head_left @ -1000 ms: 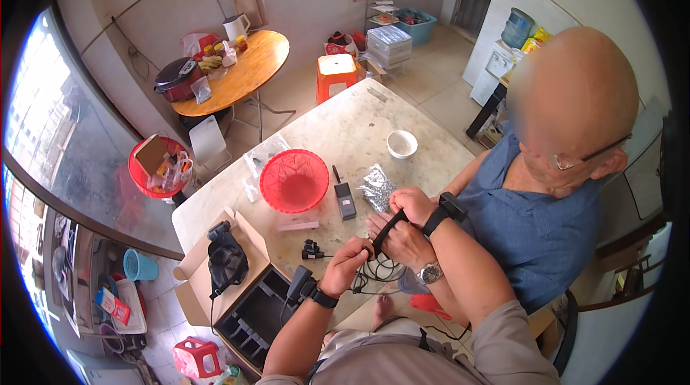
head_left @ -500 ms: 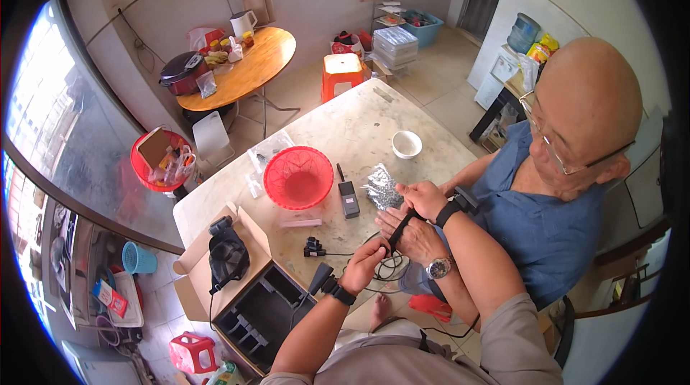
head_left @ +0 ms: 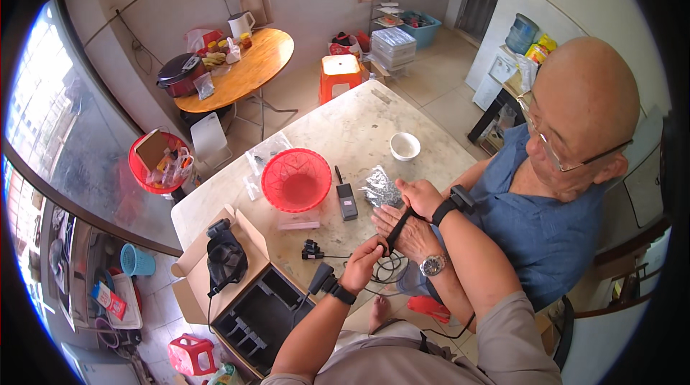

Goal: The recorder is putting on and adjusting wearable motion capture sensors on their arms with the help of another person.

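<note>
A narrow black strap (head_left: 397, 231) runs across the back of another person's hand (head_left: 415, 240), just right of the table's near middle. At its lower end, my left hand (head_left: 364, 263) pinches the strap between closed fingers. My right hand (head_left: 421, 199) is closed on the upper end, with the thumb pointing left. The other person's hand lies flat, palm down, and a metal watch (head_left: 433, 265) circles that wrist. On each of my own wrists sits a black band with a small dark device, the left one (head_left: 330, 283) and the right one (head_left: 458, 199).
The table (head_left: 345, 122) carries a red plastic basket (head_left: 296, 180), a handheld radio (head_left: 346, 202), crumpled silver foil (head_left: 379, 185), a white bowl (head_left: 405, 145) and a small black device (head_left: 312, 249) with cable. An open cardboard box (head_left: 251, 320) with black foam holds black headgear (head_left: 227, 259) at its edge.
The view has shifted very slightly. Both my hands keep hold of the strap across the other person's hand, with little visible movement.
</note>
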The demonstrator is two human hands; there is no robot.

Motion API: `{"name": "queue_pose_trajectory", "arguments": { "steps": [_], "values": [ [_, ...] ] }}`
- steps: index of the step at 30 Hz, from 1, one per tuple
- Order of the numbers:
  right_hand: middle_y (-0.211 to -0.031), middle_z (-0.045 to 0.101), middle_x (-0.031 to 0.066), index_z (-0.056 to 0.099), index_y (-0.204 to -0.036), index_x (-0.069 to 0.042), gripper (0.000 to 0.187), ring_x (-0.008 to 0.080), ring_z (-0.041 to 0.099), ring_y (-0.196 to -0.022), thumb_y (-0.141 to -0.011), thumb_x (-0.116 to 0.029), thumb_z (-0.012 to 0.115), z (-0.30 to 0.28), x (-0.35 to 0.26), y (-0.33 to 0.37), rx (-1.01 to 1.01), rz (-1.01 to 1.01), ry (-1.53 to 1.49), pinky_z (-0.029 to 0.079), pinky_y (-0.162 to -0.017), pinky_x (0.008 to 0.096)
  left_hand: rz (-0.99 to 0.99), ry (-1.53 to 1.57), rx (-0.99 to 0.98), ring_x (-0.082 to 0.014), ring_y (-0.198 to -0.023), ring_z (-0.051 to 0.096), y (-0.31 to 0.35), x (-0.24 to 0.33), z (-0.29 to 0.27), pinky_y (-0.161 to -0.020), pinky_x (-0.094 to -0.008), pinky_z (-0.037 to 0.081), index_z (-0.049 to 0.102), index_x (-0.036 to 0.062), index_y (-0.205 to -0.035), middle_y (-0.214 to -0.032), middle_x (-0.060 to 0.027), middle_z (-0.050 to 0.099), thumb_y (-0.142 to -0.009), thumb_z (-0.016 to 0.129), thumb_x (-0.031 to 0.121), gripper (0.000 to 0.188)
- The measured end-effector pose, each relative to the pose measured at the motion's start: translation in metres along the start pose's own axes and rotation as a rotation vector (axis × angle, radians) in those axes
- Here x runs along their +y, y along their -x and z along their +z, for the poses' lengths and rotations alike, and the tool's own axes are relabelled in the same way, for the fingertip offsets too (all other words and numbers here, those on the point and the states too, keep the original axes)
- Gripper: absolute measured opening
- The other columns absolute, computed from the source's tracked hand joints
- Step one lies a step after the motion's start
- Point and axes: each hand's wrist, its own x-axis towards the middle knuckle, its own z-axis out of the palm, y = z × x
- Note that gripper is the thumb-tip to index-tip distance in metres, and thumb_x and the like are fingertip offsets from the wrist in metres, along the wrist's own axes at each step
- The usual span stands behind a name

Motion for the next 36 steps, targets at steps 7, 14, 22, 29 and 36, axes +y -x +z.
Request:
{"name": "queue_pose_trajectory", "arguments": {
  "steps": [7,14,22,29,36],
  "values": [
    [-0.054,0.054,0.0045,0.052,-0.056,-0.005,0.074,0.0153,0.056,-0.052,-0.091,-0.069,0.045,-0.004,0.003,-0.002,0.016,-0.047,-0.051,0.047,-0.054,0.0305,0.000,0.013,-0.018,-0.0133,-0.090,0.045,-0.008,-0.007,-0.003,-0.086,-0.0270,0.035,0.055,0.0038,-0.094,-0.090,-0.0008,0.052,-0.101,0.044,0.022,0.022],
    [-0.057,0.052,0.0028,0.051,-0.058,-0.005,0.075,0.0133,0.051,-0.054,-0.090,-0.072,0.040,-0.005,0.017,-0.006,0.068,-0.135,0.042,0.043,-0.055,0.0287,-0.047,0.051,0.025,-0.0118,-0.089,0.045,-0.011,-0.014,-0.005,-0.085,-0.0253,0.035,0.055,0.0033,-0.094,-0.089,-0.0001,0.051,-0.101,0.043,0.019,0.020],
    [-0.058,0.053,0.0018,0.053,-0.061,-0.005,0.079,0.0119,0.051,-0.059,-0.087,-0.078,0.037,-0.008,0.014,-0.005,0.062,-0.188,0.118,0.042,-0.056,0.0280,-0.031,0.063,0.023,-0.0116,-0.088,0.045,-0.012,-0.015,-0.007,-0.085,-0.0250,0.035,0.055,0.0032,-0.094,-0.089,-0.0003,0.051,-0.100,0.043,0.018,0.020],
    [-0.059,0.056,0.0032,0.054,-0.063,-0.004,0.079,0.0132,0.056,-0.058,-0.085,-0.079,0.039,-0.003,0.018,-0.006,0.097,-0.222,0.074,0.046,-0.057,0.0286,-0.026,0.066,0.024,-0.0123,-0.088,0.046,-0.010,-0.018,-0.009,-0.084,-0.0265,0.037,0.056,0.0039,-0.094,-0.090,-0.0007,0.053,-0.101,0.045,0.023,0.022],
    [-0.062,0.057,0.0029,0.055,-0.064,-0.005,0.079,0.0129,0.054,-0.060,-0.085,-0.078,0.039,-0.002,0.025,-0.007,0.071,-0.226,0.125,0.045,-0.058,0.0282,-0.027,0.057,0.037,-0.0122,-0.088,0.045,-0.005,-0.016,-0.008,-0.084,-0.0264,0.036,0.056,0.0036,-0.093,-0.090,-0.0006,0.052,-0.099,0.045,0.020,0.021]
  ]
}}
